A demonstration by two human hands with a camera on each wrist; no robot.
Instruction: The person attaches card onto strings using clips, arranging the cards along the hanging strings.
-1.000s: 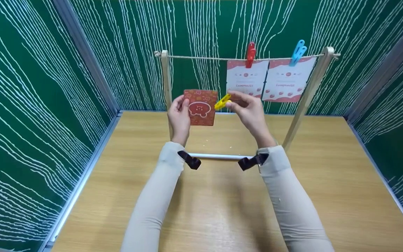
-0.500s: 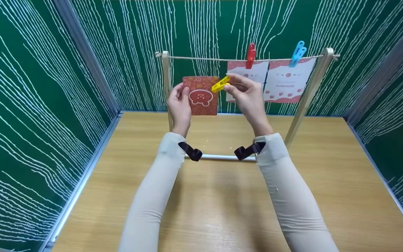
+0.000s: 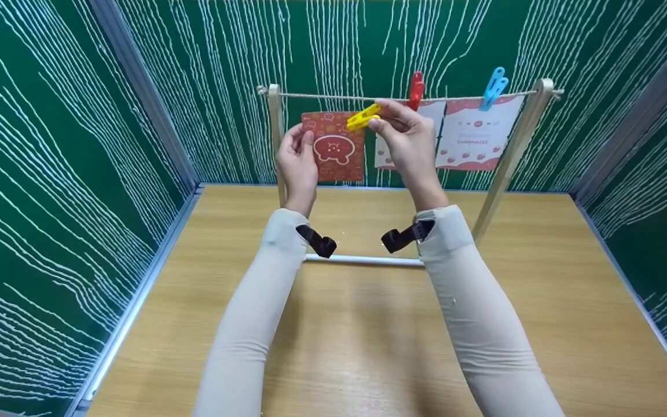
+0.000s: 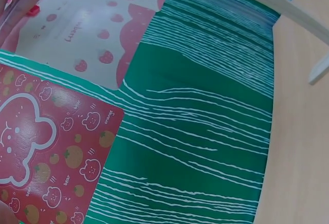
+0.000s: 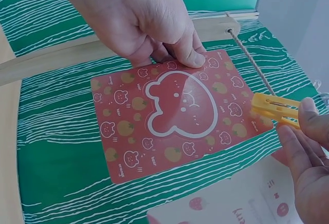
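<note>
A red card (image 3: 336,153) with a bear face and small oranges is pinched along its left edge by my left hand (image 3: 299,165). In the head view its top edge is just under the string (image 3: 325,95). My right hand (image 3: 411,145) pinches a yellow clothespin (image 3: 363,117) between thumb and fingers, its nose over the card's upper right corner. From the right wrist view, the clothespin (image 5: 275,107) overlaps the card's corner (image 5: 180,113); whether it bites the card is unclear. Only a fingertip of the left hand shows at the left wrist view's lower left, beside the card (image 4: 51,147).
Two white strawberry cards hang on the string, the right one (image 3: 475,133) under a blue clothespin (image 3: 493,90), the left one under a red clothespin (image 3: 416,90) and partly behind my right hand. Wooden posts (image 3: 510,156) hold the string above the wooden table (image 3: 362,324).
Both hands have risen toward the string, bringing the red card and yellow clothespin up. The clothespin has shifted from beside the card to over its upper right corner.
</note>
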